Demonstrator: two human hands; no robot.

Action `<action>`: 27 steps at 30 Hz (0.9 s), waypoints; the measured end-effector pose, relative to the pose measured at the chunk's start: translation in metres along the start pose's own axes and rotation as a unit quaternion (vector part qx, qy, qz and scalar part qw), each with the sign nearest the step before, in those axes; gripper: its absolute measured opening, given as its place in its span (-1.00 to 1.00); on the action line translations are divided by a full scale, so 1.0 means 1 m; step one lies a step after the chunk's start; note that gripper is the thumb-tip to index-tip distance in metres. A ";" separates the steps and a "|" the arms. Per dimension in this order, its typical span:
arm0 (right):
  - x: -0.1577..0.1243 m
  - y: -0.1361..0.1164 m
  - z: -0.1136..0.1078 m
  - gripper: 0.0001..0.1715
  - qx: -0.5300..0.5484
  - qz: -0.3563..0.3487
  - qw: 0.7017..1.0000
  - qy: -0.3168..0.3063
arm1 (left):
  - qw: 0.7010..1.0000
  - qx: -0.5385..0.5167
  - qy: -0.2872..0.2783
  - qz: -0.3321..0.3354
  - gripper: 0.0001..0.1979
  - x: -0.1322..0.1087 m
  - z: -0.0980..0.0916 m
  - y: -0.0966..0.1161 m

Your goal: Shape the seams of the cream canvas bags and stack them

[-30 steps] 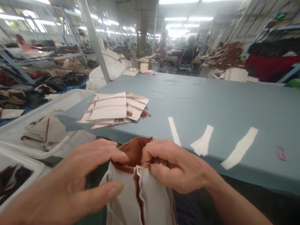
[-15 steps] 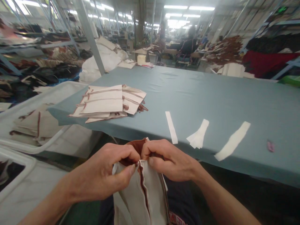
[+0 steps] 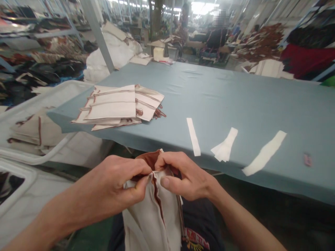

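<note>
A cream fabric piece [image 3: 146,223] with a brown lining and a brown-edged seam down its front hangs over my lap. My left hand [image 3: 125,181] pinches its top edge at the seam between thumb and fingers. Just right of the seam, my right hand [image 3: 180,174] grips the same edge, its thumb on the outer face and its fingers over the rim. The two hands are close together. A stack of similar cream pieces with brown trim [image 3: 112,104] lies on the blue-green table [image 3: 222,97], beyond my left hand.
White strips lie near the table's front edge: a single one [image 3: 193,136], a fanned bunch [image 3: 225,144] and a wide one [image 3: 265,153]. A small pink object [image 3: 307,159] is at the right. White bins [image 3: 78,87] stand left. A person [image 3: 216,36] is far back.
The view has tilted down and shifted slightly, so the table and stack appear higher. My right thumb has moved a little away from the seam; both hands keep their hold on the fabric.
</note>
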State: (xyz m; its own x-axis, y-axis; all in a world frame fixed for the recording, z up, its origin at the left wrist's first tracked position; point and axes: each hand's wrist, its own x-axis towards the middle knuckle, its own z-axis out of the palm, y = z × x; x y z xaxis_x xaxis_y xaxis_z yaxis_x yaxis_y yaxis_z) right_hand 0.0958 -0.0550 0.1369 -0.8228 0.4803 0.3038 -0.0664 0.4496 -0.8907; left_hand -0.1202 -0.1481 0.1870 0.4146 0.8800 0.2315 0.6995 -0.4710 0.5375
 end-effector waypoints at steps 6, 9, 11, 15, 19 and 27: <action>0.003 -0.004 0.012 -0.83 -0.027 -0.068 0.996 0.052 | 0.986 -0.136 0.056 -0.073 -0.76 -0.006 0.014 0.005; 0.002 -0.012 0.016 -0.93 -0.060 -0.085 0.992 0.078 | 0.979 -0.162 0.069 -0.104 -0.75 -0.011 0.020 0.005; 0.002 -0.016 0.017 -0.92 -0.084 -0.081 0.990 0.080 | 0.976 -0.170 0.070 -0.113 -0.75 -0.012 0.022 0.004; 0.003 -0.020 0.019 -0.95 -0.086 -0.061 0.991 0.078 | 0.973 -0.183 0.074 -0.117 -0.74 -0.012 0.018 0.006; 0.005 -0.023 0.024 -0.91 -0.070 -0.040 0.992 0.094 | 0.971 -0.195 0.076 -0.114 -0.74 -0.016 0.013 0.008; 0.005 -0.021 0.023 -0.71 -0.032 0.020 0.998 0.044 | 0.959 -0.243 0.033 -0.138 -0.85 -0.023 0.010 -0.002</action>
State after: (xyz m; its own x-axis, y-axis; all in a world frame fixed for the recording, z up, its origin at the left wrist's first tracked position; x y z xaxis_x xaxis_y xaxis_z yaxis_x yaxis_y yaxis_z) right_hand 0.0798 -0.0793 0.1492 -0.7716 0.5616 0.2989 0.0037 0.4738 -0.8806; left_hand -0.1250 -0.1683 0.1721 0.2034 0.9768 0.0674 0.4163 -0.1486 0.8970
